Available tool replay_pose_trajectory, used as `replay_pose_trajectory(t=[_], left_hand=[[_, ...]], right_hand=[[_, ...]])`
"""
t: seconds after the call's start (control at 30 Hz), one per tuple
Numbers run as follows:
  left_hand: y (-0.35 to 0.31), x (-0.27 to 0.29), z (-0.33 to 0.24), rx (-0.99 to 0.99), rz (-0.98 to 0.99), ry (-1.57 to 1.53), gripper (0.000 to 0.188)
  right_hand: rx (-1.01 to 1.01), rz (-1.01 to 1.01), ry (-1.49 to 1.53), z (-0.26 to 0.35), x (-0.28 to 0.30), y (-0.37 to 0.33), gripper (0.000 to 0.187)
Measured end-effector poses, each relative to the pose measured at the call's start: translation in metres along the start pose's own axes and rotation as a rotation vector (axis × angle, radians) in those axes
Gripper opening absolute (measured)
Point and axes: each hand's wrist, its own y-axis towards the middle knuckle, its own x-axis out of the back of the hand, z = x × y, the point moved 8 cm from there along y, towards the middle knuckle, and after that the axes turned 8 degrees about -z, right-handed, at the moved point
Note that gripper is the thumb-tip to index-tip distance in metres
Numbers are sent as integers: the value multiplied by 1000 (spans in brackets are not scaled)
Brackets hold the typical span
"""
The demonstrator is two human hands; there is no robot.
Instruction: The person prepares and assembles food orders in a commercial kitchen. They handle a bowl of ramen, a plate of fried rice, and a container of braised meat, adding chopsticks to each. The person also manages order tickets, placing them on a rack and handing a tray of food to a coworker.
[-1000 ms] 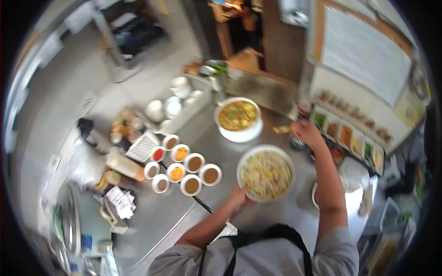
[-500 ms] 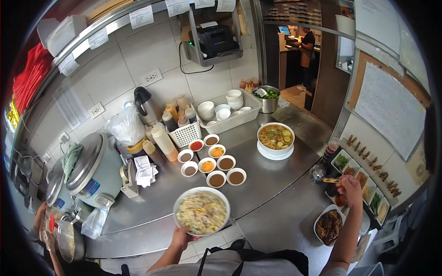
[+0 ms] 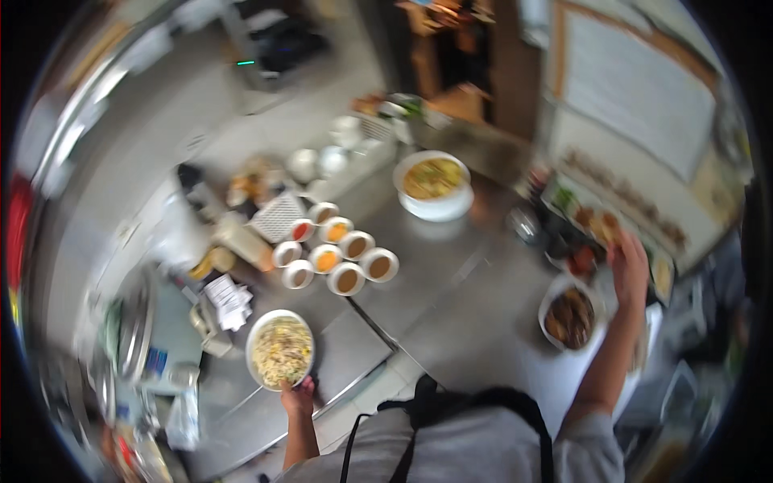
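Observation:
My left hand [image 3: 299,398] grips the near rim of a white bowl heaped with fried rice [image 3: 282,352], tilted slightly over the counter's front edge. My right hand [image 3: 628,270] is raised at the right, beside a row of garnish containers holding chopped greens [image 3: 565,197] and brown toppings [image 3: 597,221]. Motion smears its fingers, so whether anything is between them does not show. Just left of that forearm sits a white dish of dark brown meat pieces [image 3: 570,318]. A red sauce [image 3: 581,262] lies between the dish and the containers.
Several small cups of brown, orange and red sauce [image 3: 346,280] stand grouped mid-counter. Behind them are a white bowl of noodle soup [image 3: 435,177], squeeze bottles [image 3: 241,241] and a basket of white bowls [image 3: 358,161]. A large rice cooker [image 3: 165,338] stands left. Clothespins [image 3: 628,201] line the right wall.
The view has swung right and blurred. The rice bowl now appears farther left, still in my left hand. The small yellow strip in my right hand earlier is no longer distinguishable.

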Motion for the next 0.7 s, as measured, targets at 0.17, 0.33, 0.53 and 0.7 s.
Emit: replay_pose_trajectory(t=[0.17, 0.33, 0.53, 0.7], left_hand=[[-70, -50, 28, 282, -32, 178, 46], [-120, -163, 84, 271, 595, 519, 30], [-247, -323, 211, 270, 1238, 894, 43], [-321, -368, 292, 217, 1397, 1093, 47]], right_hand=[[-49, -73, -197, -7, 30, -9, 19], [-103, -69, -239, -21, 49, -16, 17], [-109, -137, -288, -22, 70, -21, 14], [-97, -164, -305, -17, 88, -29, 14]])
